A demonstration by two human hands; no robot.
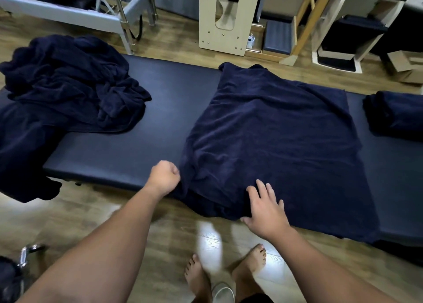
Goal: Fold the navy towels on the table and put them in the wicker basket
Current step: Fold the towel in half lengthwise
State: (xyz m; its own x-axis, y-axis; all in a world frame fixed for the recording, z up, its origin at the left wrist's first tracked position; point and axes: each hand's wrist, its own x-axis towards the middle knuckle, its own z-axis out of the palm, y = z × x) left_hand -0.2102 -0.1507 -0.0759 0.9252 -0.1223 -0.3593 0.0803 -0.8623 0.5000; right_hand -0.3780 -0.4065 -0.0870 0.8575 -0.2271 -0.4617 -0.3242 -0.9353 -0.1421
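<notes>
Towel [270, 142] lies spread over the middle of the padded table [160, 110], its near edge hanging off the front. My right hand [265, 208] rests flat on that near edge, fingers straight and spread. My left hand [163, 176] is curled at the towel's left corner, pinching the cloth. More towels [68, 83] sit heaped at the table's left end

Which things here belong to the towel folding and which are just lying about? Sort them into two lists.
Part of the job:
spread towel, gripped at its corner by the left hand, with the right hand flat on it
heap of unfolded towels
folded towel
padded table

Lying about:
grey metal frame
wooden stand
cardboard box
</notes>
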